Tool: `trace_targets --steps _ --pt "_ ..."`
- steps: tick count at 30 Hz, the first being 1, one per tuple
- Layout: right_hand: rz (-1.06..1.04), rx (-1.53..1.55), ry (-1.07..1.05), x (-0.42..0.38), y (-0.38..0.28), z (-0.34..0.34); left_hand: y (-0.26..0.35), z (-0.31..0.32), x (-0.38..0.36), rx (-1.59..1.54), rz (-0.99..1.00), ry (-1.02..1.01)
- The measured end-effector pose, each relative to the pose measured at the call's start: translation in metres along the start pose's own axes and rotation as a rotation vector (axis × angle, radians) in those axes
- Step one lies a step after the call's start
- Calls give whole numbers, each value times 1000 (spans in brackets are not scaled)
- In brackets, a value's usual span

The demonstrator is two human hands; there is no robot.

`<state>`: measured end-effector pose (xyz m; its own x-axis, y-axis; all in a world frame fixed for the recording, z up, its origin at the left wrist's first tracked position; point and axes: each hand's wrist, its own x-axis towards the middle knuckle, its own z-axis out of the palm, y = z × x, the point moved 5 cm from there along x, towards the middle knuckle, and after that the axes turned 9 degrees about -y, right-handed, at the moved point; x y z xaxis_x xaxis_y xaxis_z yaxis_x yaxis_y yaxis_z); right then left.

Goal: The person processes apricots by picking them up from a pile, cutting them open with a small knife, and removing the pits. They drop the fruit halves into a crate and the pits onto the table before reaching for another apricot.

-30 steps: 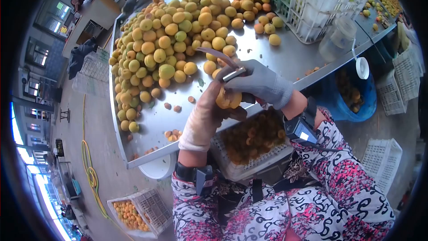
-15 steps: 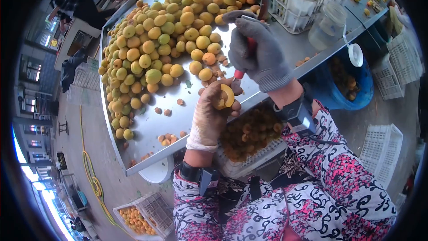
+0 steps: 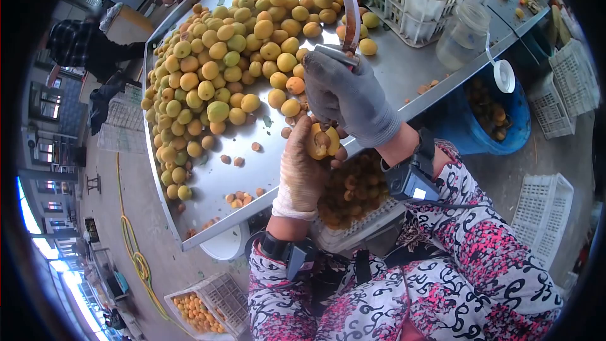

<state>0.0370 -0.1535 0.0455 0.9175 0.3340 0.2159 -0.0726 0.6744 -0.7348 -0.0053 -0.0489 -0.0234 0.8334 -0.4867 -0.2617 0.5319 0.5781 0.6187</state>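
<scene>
My left hand (image 3: 301,167), in a pale stained glove, is closed around an apricot (image 3: 332,145). The fruit is cut open, showing yellow flesh and a brown pit in its middle. My right hand (image 3: 353,96), in a grey glove, grips a curved knife (image 3: 350,16) whose blade points up and away from me. Its handle is mostly covered by the fingers. The lower part of my right hand is right at the apricot's upper edge; whether it touches the pit is hidden. Loose pits (image 3: 238,199) lie on the metal table near my left hand.
A large heap of apricots (image 3: 218,57) covers the metal table (image 3: 252,164). A white crate (image 3: 416,0) and a clear jar (image 3: 464,35) stand at the right. Below are a crate of dark fruit pieces (image 3: 353,196) and a blue tub (image 3: 521,123). Another person (image 3: 82,41) is at far left.
My right hand has turned and moved slightly left, and the knife's blade now stands farther left. The red handle has gone from view. The apricot's cut face now shows its pit.
</scene>
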Motion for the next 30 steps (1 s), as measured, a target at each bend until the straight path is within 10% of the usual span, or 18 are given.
trace_targets --steps 3,11,13,20,23,25,30 --pt "-171 -451 152 -1 -1 9 3 5 -2 228 43 31" --pt "-114 146 176 4 16 -10 21 15 -13 1072 431 46" --pt "-152 235 132 7 13 -12 7 -3 -5 153 45 65" --pt "-30 267 -23 10 10 5 -9 -12 1 -59 56 -306" --pt "-169 263 56 15 2 -1 13 -15 1 790 502 -30" --pt "-172 30 83 12 -16 -6 19 -23 18 49 81 26" --pt "-204 -1252 130 7 24 -10 36 -36 20 6 171 42"
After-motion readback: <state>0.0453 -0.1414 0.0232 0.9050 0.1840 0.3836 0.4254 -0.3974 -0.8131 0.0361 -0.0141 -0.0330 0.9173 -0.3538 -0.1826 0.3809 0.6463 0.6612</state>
